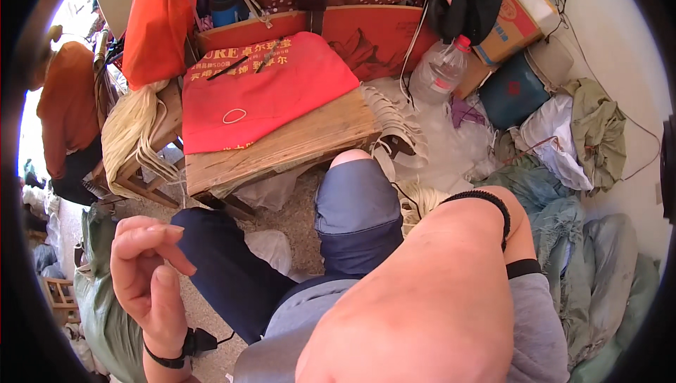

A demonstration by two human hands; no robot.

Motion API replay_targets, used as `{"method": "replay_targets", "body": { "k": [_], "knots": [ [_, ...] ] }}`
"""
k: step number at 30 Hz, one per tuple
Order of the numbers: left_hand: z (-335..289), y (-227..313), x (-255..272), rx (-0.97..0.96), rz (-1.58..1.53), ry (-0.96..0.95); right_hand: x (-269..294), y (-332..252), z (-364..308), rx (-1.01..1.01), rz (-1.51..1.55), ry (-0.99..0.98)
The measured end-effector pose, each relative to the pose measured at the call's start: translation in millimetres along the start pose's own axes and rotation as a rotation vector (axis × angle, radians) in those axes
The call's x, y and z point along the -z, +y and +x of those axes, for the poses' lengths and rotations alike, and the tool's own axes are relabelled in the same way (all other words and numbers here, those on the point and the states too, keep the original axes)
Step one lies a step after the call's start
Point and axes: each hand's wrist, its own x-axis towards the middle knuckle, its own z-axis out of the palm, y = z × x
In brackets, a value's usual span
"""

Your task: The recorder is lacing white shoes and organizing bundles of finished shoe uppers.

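Note:
My left hand (151,277) is raised at the lower left, over the area beside my left knee. Its fingers are loosely curved and apart from the thumb, and nothing shows between them. A black strap with a small dark device (197,341) sits on that wrist. My right arm (422,291) is bent sharply, its elbow out to the right, and the forearm comes back close to the camera; the right hand is out of the picture. In front of my knees, a red cloth (274,98) covers much of a low wooden table (282,147). A pale loop (234,115) and thin dark tools (229,70) lie on the cloth.
Pale strands (137,126) hang over a wooden stool left of the table. A red bag (158,27) hangs above. At right stand a clear plastic bottle (440,73), a dark bucket (514,91) and heaped sacks (563,235). Another person (67,108) is at far left.

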Motion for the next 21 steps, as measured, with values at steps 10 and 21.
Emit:
{"method": "replay_targets", "body": {
  "k": [10, 21],
  "knots": [
    [-7.4, -7.2, -0.9, 0.078, 0.024, 0.002, -5.9, -2.7, -3.8, -0.023, 0.042, 0.052],
    [-14.4, -21.6, 4.3, 0.107, 0.022, 0.042, -4.8, 6.2, -14.5, -0.079, 0.118, 0.131]
  ]
}}
